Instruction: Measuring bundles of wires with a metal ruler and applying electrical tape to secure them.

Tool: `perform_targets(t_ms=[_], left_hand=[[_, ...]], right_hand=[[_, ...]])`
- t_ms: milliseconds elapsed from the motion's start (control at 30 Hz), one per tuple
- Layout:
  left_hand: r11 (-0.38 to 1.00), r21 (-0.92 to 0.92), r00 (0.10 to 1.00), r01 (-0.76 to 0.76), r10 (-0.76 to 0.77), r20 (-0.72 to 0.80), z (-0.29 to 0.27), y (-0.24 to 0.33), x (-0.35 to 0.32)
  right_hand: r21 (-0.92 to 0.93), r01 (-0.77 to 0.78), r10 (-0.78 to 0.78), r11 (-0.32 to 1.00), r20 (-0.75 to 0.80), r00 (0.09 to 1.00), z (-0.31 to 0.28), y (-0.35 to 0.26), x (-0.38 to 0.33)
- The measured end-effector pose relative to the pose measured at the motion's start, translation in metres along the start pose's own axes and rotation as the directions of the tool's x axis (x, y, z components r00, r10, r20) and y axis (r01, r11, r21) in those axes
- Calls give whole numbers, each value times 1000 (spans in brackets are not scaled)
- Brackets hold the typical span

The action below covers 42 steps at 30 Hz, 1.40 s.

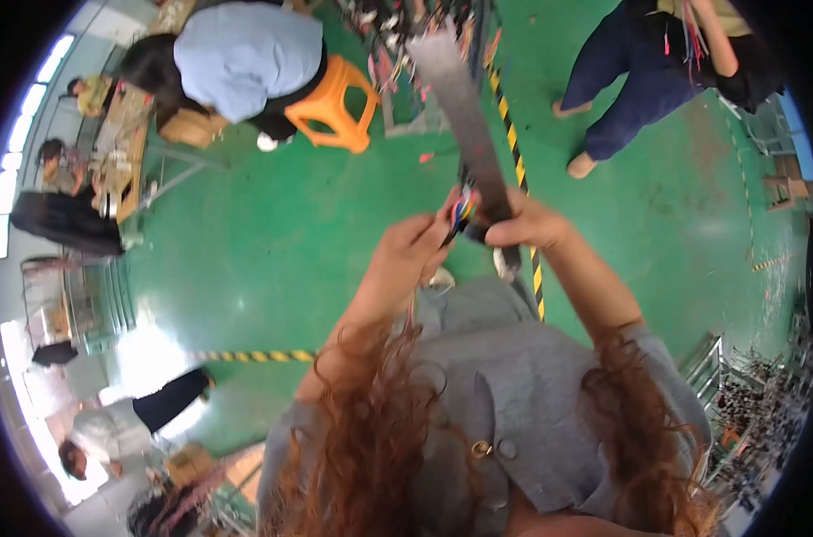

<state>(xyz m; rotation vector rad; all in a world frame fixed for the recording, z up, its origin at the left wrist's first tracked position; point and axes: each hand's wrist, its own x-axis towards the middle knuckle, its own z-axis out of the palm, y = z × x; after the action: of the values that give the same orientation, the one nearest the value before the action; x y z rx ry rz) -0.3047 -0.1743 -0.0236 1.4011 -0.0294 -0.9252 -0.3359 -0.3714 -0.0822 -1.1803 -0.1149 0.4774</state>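
Note:
A long grey woven sleeve (465, 107) rises from my hands toward the top of the view. My right hand (527, 224) is shut around its lower end. A bundle of coloured wires (462, 210) pokes out of that end. My left hand (415, 246) pinches the wires just beside the sleeve's mouth. Both hands are raised in front of my grey shirt (496, 376), and long reddish hair hangs over my shoulders.
The floor is green with yellow-black striped tape (512, 134). A person in a light blue top sits by an orange plastic stool (335, 103) at the upper left. Another person in dark trousers (630, 80) stands at the upper right. More people work at benches on the left.

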Motion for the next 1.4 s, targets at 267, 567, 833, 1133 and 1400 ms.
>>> perform_targets(t_ms=[267, 567, 833, 1133, 1400], left_hand=[[759, 480, 845, -441, 531, -65, -2, -6, 8], [309, 770, 525, -558, 850, 39, -6, -30, 24], [314, 755, 492, -575, 871, 13, -9, -43, 41], [762, 343, 744, -549, 632, -216, 8, -49, 31], [725, 359, 683, -587, 682, -261, 16, -64, 50]], right_hand=[[-272, 33, -61, 962, -96, 994, 32, -43, -5], [-167, -88, 8, 982, -431, 902, 68, -29, -20], [184, -53, 110, 982, -318, 942, 72, -39, -22], [-79, 87, -117, 993, -619, 777, 68, -16, 14], [-468, 197, -493, 862, -678, 545, 51, 9, 48]])
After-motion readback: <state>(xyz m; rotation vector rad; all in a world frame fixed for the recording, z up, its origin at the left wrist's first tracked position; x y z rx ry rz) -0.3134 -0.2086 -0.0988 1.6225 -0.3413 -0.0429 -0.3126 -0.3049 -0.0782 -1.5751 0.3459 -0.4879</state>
